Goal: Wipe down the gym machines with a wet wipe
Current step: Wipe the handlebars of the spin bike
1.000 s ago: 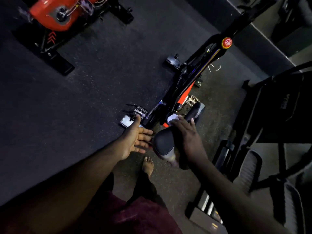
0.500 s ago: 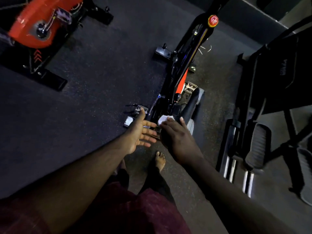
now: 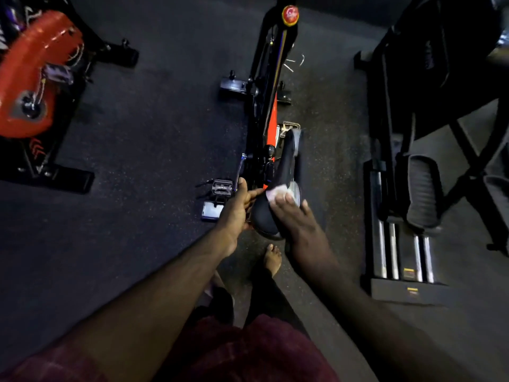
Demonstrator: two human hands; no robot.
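Dark speckled rubber floor (image 3: 137, 161) lay under a bare foot (image 3: 272, 257). Both arms stretched forward and down. The left hand (image 3: 237, 210) met the left edge of the black bike seat (image 3: 263, 216), thumb up, fingers loosely straight and gripping nothing. The right hand (image 3: 300, 224) lay over the seat, its straight fingers pressing a white wipe (image 3: 276, 192) flat against it. Beyond stood a pedal (image 3: 221, 187), the bike frame (image 3: 264, 106) and a red knob (image 3: 290, 14), with an orange bike (image 3: 33, 78) far left and a stepper (image 3: 399, 230) to the right
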